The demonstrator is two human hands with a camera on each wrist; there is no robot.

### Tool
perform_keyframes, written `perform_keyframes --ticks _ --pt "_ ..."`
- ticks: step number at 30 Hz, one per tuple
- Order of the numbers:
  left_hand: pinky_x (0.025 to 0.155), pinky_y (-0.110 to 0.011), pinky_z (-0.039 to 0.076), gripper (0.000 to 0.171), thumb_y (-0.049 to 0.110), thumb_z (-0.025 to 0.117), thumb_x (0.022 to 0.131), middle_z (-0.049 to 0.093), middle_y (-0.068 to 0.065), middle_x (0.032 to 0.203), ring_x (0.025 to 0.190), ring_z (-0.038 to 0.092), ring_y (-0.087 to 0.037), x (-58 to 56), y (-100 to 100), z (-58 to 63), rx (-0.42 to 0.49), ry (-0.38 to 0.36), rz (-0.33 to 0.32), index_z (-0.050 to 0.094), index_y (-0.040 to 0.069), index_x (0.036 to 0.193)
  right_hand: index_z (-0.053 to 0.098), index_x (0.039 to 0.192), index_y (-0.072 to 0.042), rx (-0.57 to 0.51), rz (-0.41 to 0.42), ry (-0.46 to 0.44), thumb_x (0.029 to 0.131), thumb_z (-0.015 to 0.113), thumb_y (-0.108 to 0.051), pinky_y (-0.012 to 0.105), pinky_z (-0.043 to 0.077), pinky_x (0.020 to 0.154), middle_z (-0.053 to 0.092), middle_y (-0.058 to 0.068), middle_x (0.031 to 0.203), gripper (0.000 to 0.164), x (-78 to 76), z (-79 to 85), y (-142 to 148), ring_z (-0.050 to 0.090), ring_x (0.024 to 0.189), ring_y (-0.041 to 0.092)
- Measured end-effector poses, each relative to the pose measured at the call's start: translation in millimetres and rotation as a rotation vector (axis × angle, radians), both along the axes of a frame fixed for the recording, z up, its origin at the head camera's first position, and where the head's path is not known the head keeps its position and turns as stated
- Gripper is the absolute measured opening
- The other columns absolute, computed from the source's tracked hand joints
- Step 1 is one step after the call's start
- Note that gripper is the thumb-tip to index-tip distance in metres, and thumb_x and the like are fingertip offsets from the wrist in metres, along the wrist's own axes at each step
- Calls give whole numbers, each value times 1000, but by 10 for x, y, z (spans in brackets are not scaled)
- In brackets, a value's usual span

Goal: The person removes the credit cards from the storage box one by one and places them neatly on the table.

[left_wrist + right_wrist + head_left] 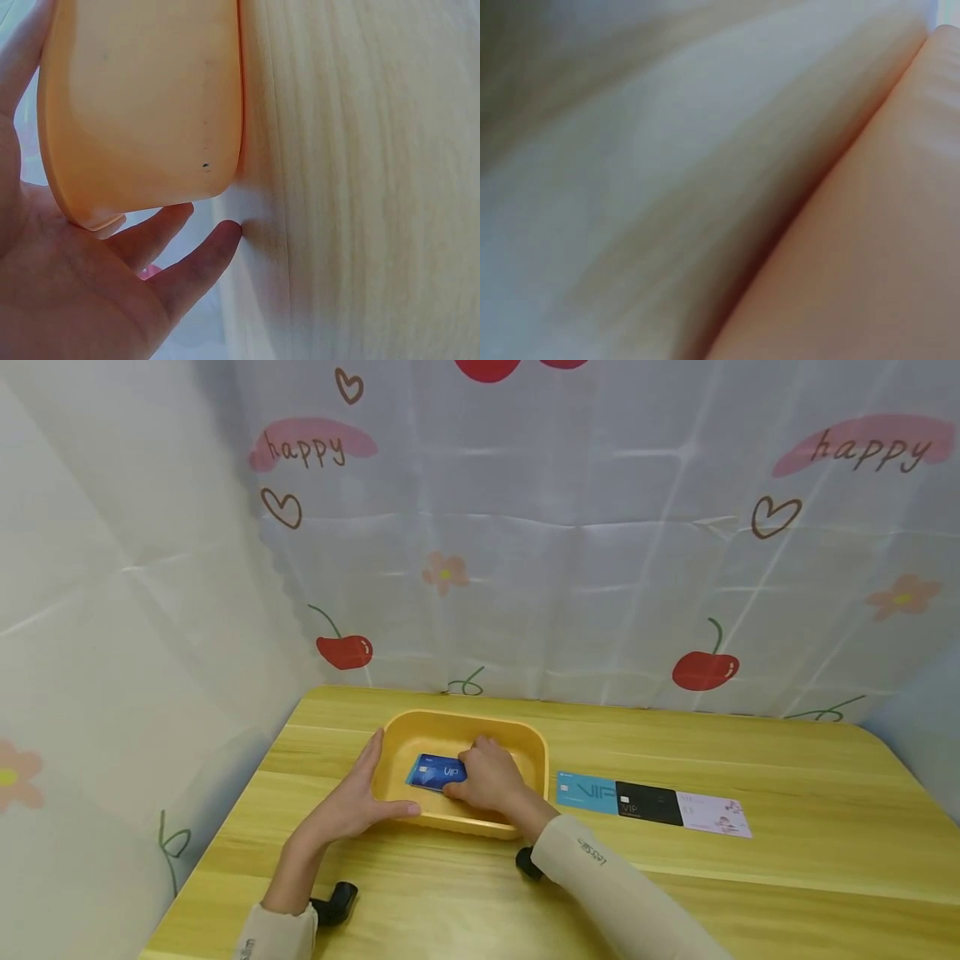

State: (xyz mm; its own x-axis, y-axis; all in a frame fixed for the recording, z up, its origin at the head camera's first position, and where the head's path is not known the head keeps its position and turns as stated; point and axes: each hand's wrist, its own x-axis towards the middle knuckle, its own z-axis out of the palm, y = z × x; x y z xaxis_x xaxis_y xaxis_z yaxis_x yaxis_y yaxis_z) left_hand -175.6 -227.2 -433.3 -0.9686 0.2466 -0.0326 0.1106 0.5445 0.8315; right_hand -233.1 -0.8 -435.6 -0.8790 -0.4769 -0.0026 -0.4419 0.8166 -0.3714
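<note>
A yellow plastic bin [536, 760] stands on the table. My left hand [352, 797] holds its near left corner, thumb over the near rim and fingers along the outer left wall. In the left wrist view the left hand [90, 277] wraps the corner of the bin [150, 112], its lower fingers spread below the wall. Inside the bin lies a dark blue VIP card [437, 772] with a lighter blue edge showing beneath it. My right hand [491, 777] reaches in over the near rim and pinches the card's right end, fingers curled; its fingertips are partly hidden.
Right of the bin, a light blue card [585, 792], a black VIP card [648, 803] and a pale pink card [714, 814] lie side by side in a row on the wooden table [450, 893]. A printed curtain [570, 610] hangs behind the table's far edge.
</note>
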Motion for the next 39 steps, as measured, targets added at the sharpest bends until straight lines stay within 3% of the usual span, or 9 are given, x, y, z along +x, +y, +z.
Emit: perform_keyframes --ticks 6,14,28,39 --pt "114 -61 10 122 36 82 81 -7 -15 163 148 0 -38 11 0 11 2 -3 0 -8 6 157 69 121 -4 6 19 -5 80 79 -44 38 43 83 54 8 107 57 9 -12 5 46 92 21" --pt "113 -62 9 122 36 81 81 -7 -17 163 148 -1 -39 10 0 1 2 -4 -8 -9 6 157 68 123 -7 -13 29 -8 80 80 -42 41 44 86 55 10 115 57 3 -36 21 47 97 22" --pt "113 -62 10 123 35 83 80 -6 -17 163 148 2 -39 19 -4 27 0 -6 -7 -8 6 157 67 123 -4 -54 25 -2 83 76 -40 38 44 82 55 7 104 55 0 -35 13 48 89 20" --pt "114 -62 10 122 36 82 81 -7 -15 163 148 0 -38 9 1 22 7 -13 -2 -9 7 157 62 128 0 -140 -19 -55 87 74 -37 41 49 88 63 13 113 57 -3 9 18 57 94 24"
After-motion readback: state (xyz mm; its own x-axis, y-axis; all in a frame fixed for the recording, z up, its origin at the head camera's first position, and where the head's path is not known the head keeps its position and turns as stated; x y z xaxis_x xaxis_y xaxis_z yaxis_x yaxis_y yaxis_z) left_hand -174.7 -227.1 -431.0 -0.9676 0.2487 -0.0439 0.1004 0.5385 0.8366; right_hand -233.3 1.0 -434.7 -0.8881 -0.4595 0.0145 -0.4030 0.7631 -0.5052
